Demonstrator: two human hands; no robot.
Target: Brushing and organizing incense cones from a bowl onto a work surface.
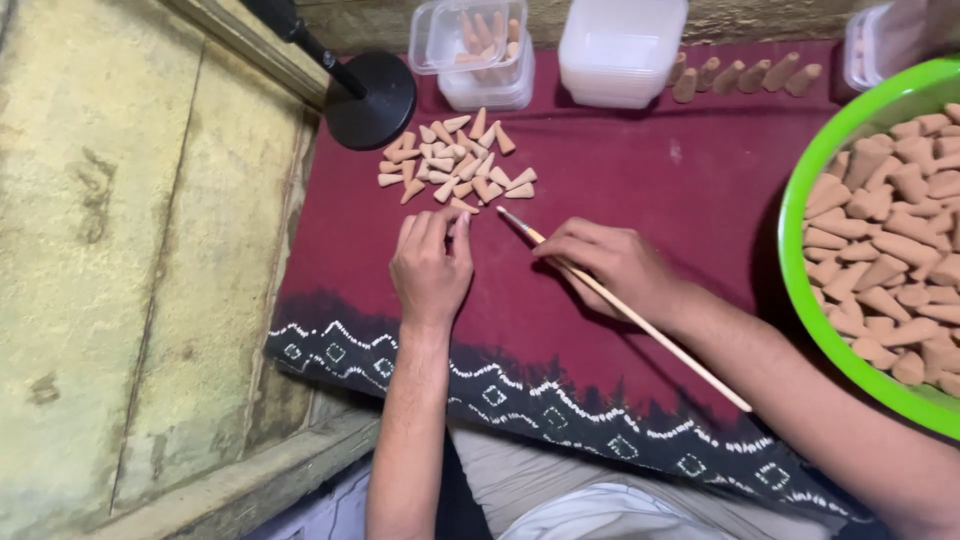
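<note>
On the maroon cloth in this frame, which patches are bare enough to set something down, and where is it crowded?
Bare cloth lies between the stacked white containers, the green bowl and the right hand holding the brush. Another strip runs below the left hand to the patterned border. The loose cone pile is crowded.

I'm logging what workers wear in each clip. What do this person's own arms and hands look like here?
Both forearms are bare up to the picture's edge, with no sleeves in view. The left hand and right hand wear no gloves, and no rings, watch or bracelets show. The nails look short and plain.
</note>
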